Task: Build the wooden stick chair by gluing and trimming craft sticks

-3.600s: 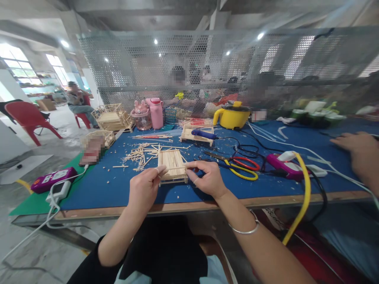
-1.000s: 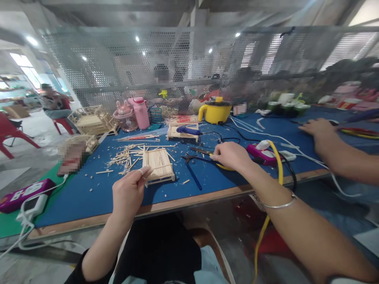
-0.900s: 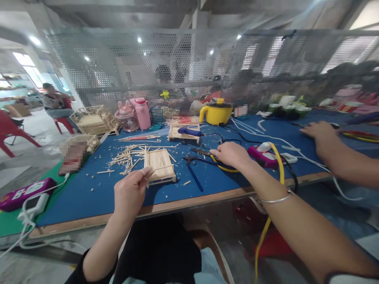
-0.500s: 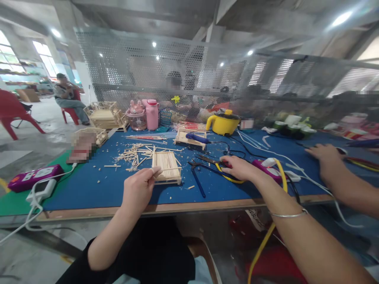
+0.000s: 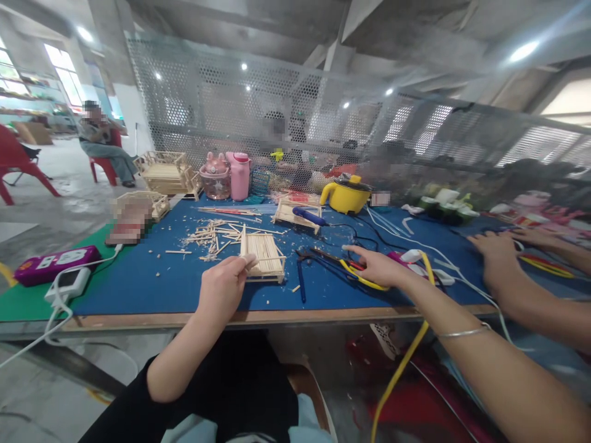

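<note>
My left hand [image 5: 224, 283] is closed in a pinch on a thin wooden stick [image 5: 270, 259], at the near left corner of a small frame of pale sticks [image 5: 262, 249]. The fingers hide the stick's near end. My right hand [image 5: 381, 266] is closed around the yellow and red handles of a pair of scissors [image 5: 344, 266], its index finger stretched out above them. The blades point left and lie low over the mat. Blue-handled pliers [image 5: 301, 280] lie beside the blades, partly overlapped by them.
Loose sticks [image 5: 212, 237] and chips lie left of the frame. Behind are a blue glue gun [image 5: 309, 216] on another stick frame, a yellow pot [image 5: 346, 195] and a pink flask [image 5: 239, 176]. A power strip [image 5: 58, 264] is at left; a co-worker's hand [image 5: 496, 246] at right.
My right hand has closed on the scissors and drawn them slightly right, with the handles shifting toward me. My left hand stays at the frame, its stick slightly closer. The view has shifted slightly.
</note>
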`<state>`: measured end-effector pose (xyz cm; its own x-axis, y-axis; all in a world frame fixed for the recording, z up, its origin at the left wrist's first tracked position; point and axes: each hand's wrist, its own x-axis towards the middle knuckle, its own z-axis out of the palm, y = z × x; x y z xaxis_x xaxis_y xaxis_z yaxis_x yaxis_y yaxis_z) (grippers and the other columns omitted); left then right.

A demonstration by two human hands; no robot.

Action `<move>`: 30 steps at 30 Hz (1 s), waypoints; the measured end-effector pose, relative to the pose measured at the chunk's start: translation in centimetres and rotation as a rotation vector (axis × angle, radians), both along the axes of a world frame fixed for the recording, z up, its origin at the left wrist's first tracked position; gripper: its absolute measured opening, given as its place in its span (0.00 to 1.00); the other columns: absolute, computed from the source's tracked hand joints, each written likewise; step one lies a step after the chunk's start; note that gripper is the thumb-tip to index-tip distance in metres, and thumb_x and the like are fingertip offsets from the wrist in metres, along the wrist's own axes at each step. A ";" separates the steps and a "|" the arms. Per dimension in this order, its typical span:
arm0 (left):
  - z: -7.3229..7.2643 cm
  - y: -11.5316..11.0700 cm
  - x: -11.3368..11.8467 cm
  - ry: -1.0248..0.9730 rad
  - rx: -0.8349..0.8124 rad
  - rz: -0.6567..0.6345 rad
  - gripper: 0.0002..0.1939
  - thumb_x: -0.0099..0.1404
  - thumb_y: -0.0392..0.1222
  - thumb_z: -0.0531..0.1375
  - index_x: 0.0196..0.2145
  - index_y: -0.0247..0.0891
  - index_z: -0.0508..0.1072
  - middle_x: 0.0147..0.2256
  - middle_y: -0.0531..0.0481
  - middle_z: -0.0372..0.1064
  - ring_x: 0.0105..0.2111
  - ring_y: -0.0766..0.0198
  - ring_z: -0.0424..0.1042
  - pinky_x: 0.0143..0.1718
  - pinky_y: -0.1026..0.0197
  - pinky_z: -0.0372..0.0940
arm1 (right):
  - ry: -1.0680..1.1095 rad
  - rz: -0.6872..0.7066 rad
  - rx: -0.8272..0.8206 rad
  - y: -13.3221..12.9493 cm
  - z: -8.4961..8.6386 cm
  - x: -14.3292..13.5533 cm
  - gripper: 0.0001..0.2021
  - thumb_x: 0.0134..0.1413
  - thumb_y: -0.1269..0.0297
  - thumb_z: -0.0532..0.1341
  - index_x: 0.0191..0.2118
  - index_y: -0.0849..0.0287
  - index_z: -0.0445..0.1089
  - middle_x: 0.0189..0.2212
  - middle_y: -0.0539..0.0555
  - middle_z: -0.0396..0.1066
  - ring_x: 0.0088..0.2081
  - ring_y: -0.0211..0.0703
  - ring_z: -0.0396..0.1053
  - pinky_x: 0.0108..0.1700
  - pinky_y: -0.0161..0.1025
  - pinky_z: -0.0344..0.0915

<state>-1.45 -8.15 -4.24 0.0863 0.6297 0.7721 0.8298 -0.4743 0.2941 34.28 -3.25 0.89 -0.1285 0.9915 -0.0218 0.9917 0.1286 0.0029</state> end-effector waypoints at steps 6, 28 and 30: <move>0.0 0.0 0.0 -0.008 -0.008 -0.009 0.11 0.63 0.34 0.55 0.38 0.42 0.77 0.35 0.51 0.78 0.32 0.65 0.76 0.29 0.68 0.66 | -0.239 0.153 0.345 -0.7 1.2 -1.6 0.33 0.50 0.69 0.53 0.65 0.55 0.51 0.44 0.60 0.71 0.42 0.51 0.70 0.38 0.39 0.63; -0.1 0.2 0.0 -0.016 0.014 -0.007 0.10 0.63 0.36 0.57 0.38 0.42 0.78 0.34 0.53 0.78 0.32 0.65 0.76 0.29 0.68 0.65 | 0.952 -0.040 0.895 -2.1 0.7 -5.3 0.16 0.54 0.59 0.51 0.45 0.59 0.66 0.27 0.54 0.68 0.27 0.45 0.66 0.33 0.45 0.65; -0.1 0.2 0.0 -0.020 0.008 -0.012 0.09 0.63 0.36 0.57 0.38 0.42 0.78 0.34 0.53 0.78 0.32 0.65 0.76 0.29 0.68 0.65 | 1.329 -0.102 0.654 -3.5 1.4 -7.2 0.16 0.48 0.62 0.55 0.44 0.58 0.64 0.24 0.50 0.67 0.23 0.40 0.65 0.28 0.41 0.64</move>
